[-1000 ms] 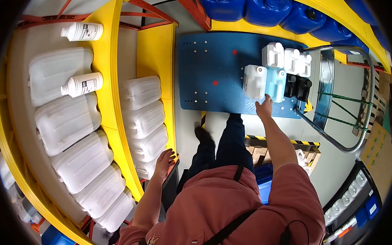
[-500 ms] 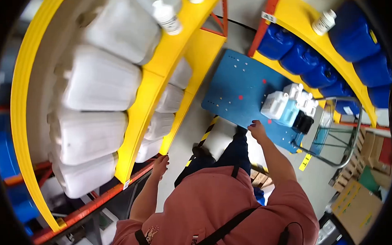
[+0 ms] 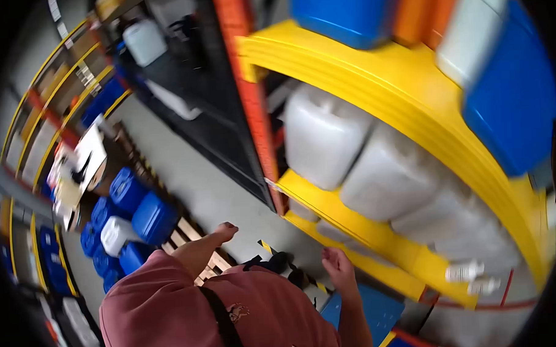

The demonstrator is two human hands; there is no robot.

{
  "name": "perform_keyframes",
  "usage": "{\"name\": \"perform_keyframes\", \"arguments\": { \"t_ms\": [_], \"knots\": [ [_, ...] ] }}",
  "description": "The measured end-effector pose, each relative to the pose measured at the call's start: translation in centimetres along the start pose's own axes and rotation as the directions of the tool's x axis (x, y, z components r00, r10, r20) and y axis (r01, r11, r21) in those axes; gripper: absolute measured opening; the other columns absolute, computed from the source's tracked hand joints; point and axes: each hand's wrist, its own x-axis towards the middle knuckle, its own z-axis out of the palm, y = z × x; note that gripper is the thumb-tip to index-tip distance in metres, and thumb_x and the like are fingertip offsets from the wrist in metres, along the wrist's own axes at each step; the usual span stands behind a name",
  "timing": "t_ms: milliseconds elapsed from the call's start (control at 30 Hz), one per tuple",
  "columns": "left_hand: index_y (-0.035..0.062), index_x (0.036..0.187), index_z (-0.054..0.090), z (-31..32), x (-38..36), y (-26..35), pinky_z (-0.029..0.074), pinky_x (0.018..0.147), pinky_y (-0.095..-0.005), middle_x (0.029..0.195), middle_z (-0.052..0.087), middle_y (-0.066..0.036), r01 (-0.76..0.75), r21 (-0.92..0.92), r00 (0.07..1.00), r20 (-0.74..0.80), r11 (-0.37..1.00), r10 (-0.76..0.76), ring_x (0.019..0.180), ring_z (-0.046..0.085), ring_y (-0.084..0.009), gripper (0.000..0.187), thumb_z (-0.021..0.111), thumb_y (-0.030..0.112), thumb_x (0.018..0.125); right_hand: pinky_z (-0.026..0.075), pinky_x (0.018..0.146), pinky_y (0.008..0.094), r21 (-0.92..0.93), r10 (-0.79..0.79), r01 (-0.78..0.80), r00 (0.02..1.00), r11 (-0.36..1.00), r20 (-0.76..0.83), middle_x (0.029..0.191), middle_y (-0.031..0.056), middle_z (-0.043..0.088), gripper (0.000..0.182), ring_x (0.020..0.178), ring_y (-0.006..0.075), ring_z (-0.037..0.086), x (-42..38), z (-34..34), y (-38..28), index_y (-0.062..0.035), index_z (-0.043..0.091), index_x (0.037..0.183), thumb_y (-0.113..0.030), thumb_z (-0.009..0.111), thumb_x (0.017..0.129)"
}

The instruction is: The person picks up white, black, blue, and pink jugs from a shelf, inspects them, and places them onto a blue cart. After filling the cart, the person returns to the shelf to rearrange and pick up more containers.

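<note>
My left hand (image 3: 225, 231) hangs in front of my body, beside a wooden pallet (image 3: 188, 238). Its fingers are loosely bent and nothing shows in them. My right hand (image 3: 338, 267) is raised near the yellow shelf beam (image 3: 353, 217), apart from it, fingers relaxed and holding nothing. Large whitish canisters (image 3: 325, 135) stand in a row on that rack, to the right of my hand. Below my right forearm part of a blue cart top (image 3: 374, 311) shows. Two small white bottles (image 3: 465, 271) stand on the shelf edge at the lower right.
Several blue canisters (image 3: 154, 217) and a white canister (image 3: 116, 235) are grouped at the left. Blue canisters (image 3: 343, 15) sit on the upper shelf. An orange-red rack post (image 3: 244, 83) rises beside a dark surface (image 3: 190, 109). Grey floor (image 3: 195, 176) runs between.
My view and body have turned left, away from the blue cart with its small canisters. The whitish canister rack has passed from my left to my right. Both hands remain empty.
</note>
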Motion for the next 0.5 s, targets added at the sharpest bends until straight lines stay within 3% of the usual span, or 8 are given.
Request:
{"name": "perform_keyframes", "arguments": {
  "t_ms": [100, 233, 400, 500],
  "knots": [
    [0.0090, 0.122, 0.068, -0.3, -2.1, -5.5, 0.052, 0.092, -0.0412, 0.112, 0.071, -0.015, 0.097, -0.123, 0.994, 0.054, 0.988, -0.091, 0.104, 0.067, -0.0314, 0.053, 0.063, 0.045, 0.084, 0.048, 0.098, 0.0306, 0.009, 0.068, -0.073, 0.967, 0.997, 0.246, 0.120, 0.0104, 0.063, 0.038, 0.111, 0.0167, 0.061, 4.2, 4.2, -0.3, 0.0005, 0.054, 0.128, 0.001, 0.064, 0.092],
    [0.0081, 0.120, 0.069, 0.6, -3.8, -11.7, 0.054, 0.087, -0.0402, 0.108, 0.071, -0.016, 0.219, -0.245, 0.967, -0.070, 0.944, -0.243, 0.101, 0.068, -0.0302, 0.051, 0.063, 0.044, 0.083, 0.048, 0.098, 0.0298, -0.036, 0.133, -0.132, 0.863, 0.991, 0.487, 0.122, 0.0110, 0.063, 0.036, 0.112, 0.0168, 0.061, 10.4, 9.1, -1.2, 0.0013, 0.053, 0.128, 0.001, 0.062, 0.094],
    [0.0036, 0.116, 0.070, -2.9, -5.8, -16.2, 0.053, 0.089, -0.0387, 0.112, 0.071, -0.019, 0.365, -0.525, 0.894, -0.033, 0.769, -0.447, 0.101, 0.068, -0.0292, 0.046, 0.063, 0.038, 0.087, 0.048, 0.100, 0.0310, -0.152, 0.159, -0.080, 0.763, 0.985, 0.626, 0.121, 0.0128, 0.063, 0.035, 0.112, 0.0182, 0.062, 18.3, 18.7, -4.1, 0.0021, 0.053, 0.127, -0.003, 0.063, 0.094],
    [0.0020, 0.113, 0.071, -3.4, -3.5, -22.0, 0.053, 0.089, -0.0388, 0.111, 0.070, -0.019, 0.461, -0.559, 0.828, -0.008, 0.689, -0.560, 0.102, 0.068, -0.0305, 0.045, 0.063, 0.038, 0.087, 0.048, 0.100, 0.0316, -0.181, 0.132, -0.011, 0.726, 0.983, 0.675, 0.121, 0.0134, 0.063, 0.034, 0.114, 0.0187, 0.061, 23.4, 25.0, -5.1, 0.0023, 0.053, 0.127, -0.002, 0.062, 0.095]
  ]
}}
